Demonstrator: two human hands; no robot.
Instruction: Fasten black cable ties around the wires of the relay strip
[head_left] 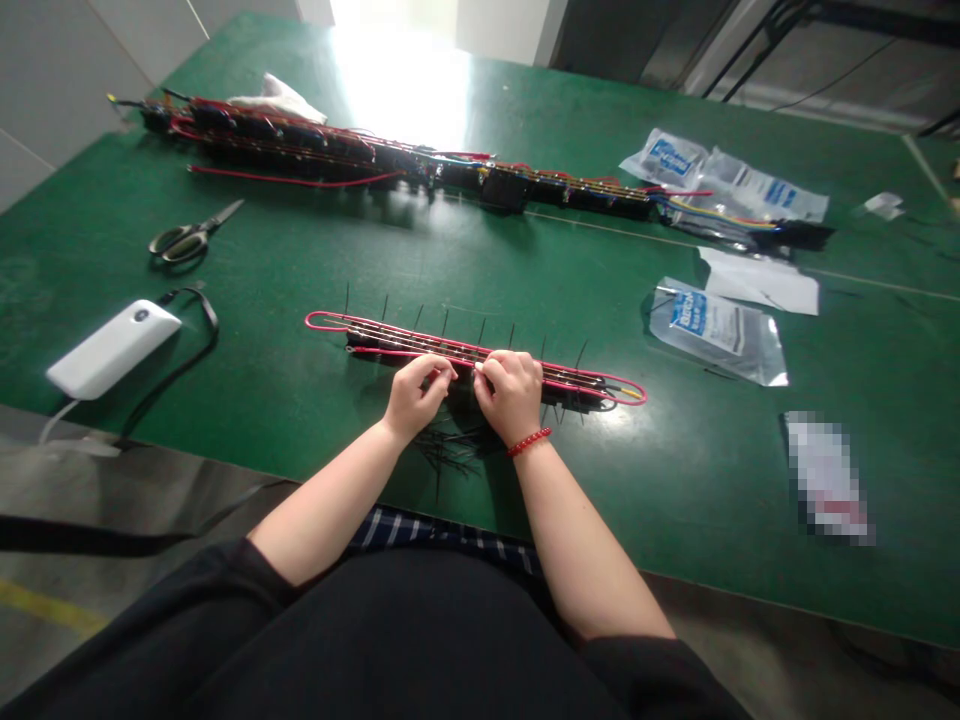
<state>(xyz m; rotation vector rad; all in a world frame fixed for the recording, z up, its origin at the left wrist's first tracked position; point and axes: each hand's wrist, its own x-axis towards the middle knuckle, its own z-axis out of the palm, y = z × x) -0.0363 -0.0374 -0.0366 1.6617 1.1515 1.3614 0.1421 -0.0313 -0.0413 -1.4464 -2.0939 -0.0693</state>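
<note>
A long black wiring assembly (367,341) with red wires lies across the green table in front of me. Several thin black cable ties stick up along its far side. At its near edge, left of the middle, my left hand (417,393) is closed, thumb and fingers pinched together. My right hand (513,392), with a red bead bracelet (529,441) on the wrist, is closed against the assembly just right of it. What sits between the fingertips of either hand is too small to make out. Loose black cable ties (442,450) lie in a pile below my hands.
Longer wired assemblies (506,188) stretch across the far side of the table (300,255). Scissors (187,240) and a white device with a cable (112,350) lie left. Plastic bags (720,330) and white paper (757,280) are right, with a blurred packet (825,475) nearer.
</note>
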